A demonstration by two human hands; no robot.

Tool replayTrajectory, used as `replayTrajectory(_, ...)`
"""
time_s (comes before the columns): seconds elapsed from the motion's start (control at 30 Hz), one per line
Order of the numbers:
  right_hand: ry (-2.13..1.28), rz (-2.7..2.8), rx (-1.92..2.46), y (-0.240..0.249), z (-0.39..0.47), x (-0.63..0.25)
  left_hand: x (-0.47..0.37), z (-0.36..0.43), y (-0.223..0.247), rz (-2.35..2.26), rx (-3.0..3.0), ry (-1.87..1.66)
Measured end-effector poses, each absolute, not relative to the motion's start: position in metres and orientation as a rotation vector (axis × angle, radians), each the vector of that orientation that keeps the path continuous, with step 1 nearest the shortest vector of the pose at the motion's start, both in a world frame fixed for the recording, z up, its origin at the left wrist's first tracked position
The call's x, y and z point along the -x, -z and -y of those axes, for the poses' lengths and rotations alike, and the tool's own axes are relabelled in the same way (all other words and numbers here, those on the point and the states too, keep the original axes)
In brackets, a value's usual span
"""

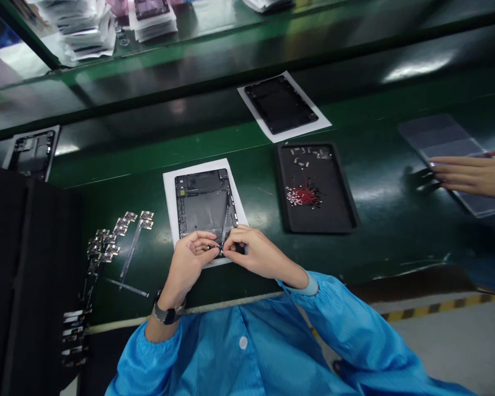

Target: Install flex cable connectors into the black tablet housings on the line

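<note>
Below me, a black tablet housing (202,206) lies open side up on a white sheet (170,192). My left hand (192,256) is over the housing's near edge, thumb and fingers pinched together. My right hand (258,252) meets it from the right, its fingertips also pinched. Between them is a tiny part with light specks, mostly hidden by the fingers, and I cannot make out which hand grips it. A thin grey flat strip (225,225) runs from the fingertips up along the housing's right side.
On the right is a black tray (346,206) with red-wired parts (304,195) and small flex pieces (309,154). Small circuit boards (103,245) and strips lie left, beside a black box (28,275). Another housing (280,104) lies behind. A co-worker's hand (474,175) touches a clear sheet (437,135).
</note>
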State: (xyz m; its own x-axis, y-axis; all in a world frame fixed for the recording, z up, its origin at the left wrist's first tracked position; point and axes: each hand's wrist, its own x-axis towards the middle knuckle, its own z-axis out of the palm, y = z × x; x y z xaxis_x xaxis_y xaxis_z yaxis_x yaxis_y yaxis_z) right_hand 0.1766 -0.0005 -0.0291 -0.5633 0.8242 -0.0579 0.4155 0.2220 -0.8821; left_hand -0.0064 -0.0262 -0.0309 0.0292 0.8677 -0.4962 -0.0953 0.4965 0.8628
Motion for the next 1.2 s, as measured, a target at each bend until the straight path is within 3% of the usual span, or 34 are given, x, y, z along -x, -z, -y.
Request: replayTrajectory(1.2,-1.335,2.038,1.307,0.0274,0.0028,-0.1739,-0.0003,0.0344,0.0265,-1.476,-0.76,-0.885)
